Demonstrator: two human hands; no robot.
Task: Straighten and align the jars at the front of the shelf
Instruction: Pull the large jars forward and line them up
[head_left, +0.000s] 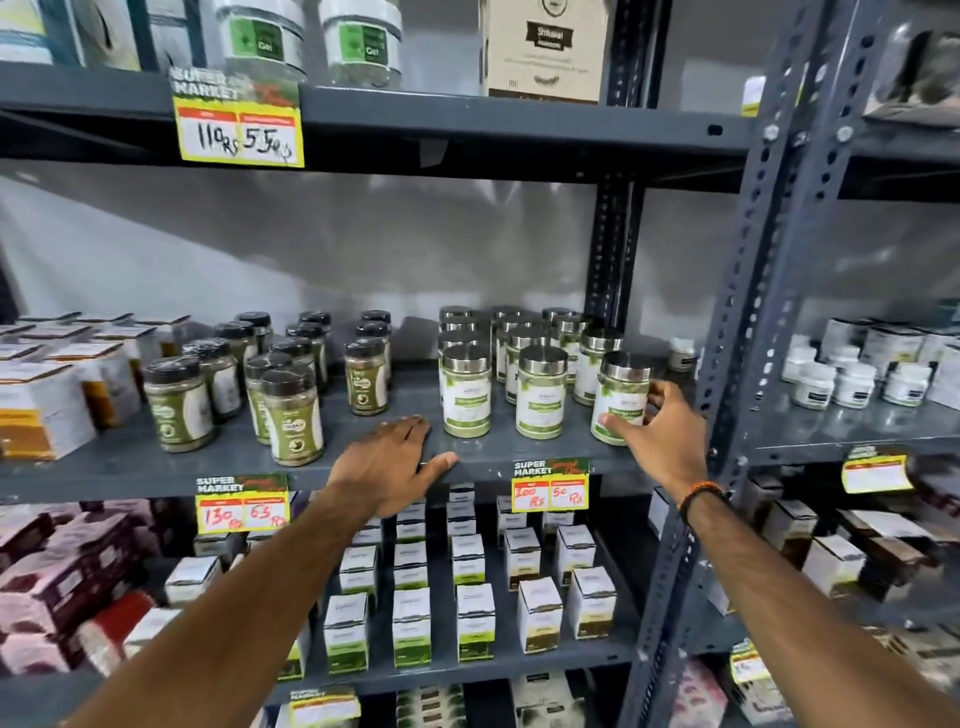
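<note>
The grey metal shelf (363, 462) has bare room along its front edge between the dark-lidded brown jars (291, 415) at left and the steel-lidded jars with green-and-white labels (540, 397) at right. Those glass jars show pale green powder at the bottom. My left hand (387, 465) lies flat on the front edge, fingers together, thumb out. My right hand (662, 431) wraps the rightmost front steel-lidded jar (621, 395), thumb on its label, fingers behind; it tilts slightly.
</note>
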